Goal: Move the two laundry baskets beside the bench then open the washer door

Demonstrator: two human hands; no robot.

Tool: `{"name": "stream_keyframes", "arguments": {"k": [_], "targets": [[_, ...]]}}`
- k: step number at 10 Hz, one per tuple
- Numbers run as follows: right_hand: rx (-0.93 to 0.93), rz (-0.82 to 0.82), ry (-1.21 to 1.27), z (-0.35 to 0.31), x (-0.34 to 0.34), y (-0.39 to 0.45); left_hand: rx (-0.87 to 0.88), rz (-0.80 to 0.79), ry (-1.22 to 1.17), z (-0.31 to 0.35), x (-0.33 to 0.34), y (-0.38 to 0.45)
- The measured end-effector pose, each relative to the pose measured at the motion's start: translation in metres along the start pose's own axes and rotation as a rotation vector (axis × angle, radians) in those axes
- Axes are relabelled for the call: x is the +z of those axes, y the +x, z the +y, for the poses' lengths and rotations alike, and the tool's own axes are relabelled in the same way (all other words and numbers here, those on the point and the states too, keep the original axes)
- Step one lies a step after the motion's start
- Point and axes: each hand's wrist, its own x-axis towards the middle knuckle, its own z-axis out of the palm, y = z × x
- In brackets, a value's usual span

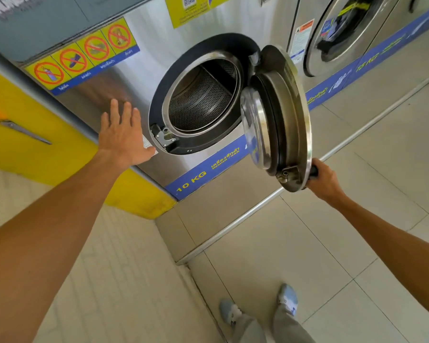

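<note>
The steel washer (139, 78) marked 10 KG stands in front of me. Its round door (280, 120) is swung wide open to the right, hinged on the right side, and the perforated drum (201, 100) shows empty. My right hand (325, 180) is closed around the black door handle at the door's lower edge. My left hand (122, 134) is flat with fingers spread, against the washer's front panel just left of the door opening. No laundry baskets or bench are in view.
A second washer (344, 33) with a closed door stands to the right. A yellow wall (35, 139) with hanging scissors (18, 127) is on the left. A raised step with a metal edge (233, 229) runs under the machines. My feet (258, 308) stand on the tiled floor.
</note>
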Motion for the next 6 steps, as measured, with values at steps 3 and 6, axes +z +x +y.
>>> {"name": "stream_keyframes", "arguments": {"k": [3, 6], "targets": [[0.014, -0.037, 0.011, 0.0, -0.011, 0.002, 0.018, -0.002, -0.108, 0.005, -0.007, -0.005], [0.014, -0.131, -0.104, -0.065, -0.084, -0.037, -0.034, 0.065, -0.423, 0.023, -0.076, -0.064]]}}
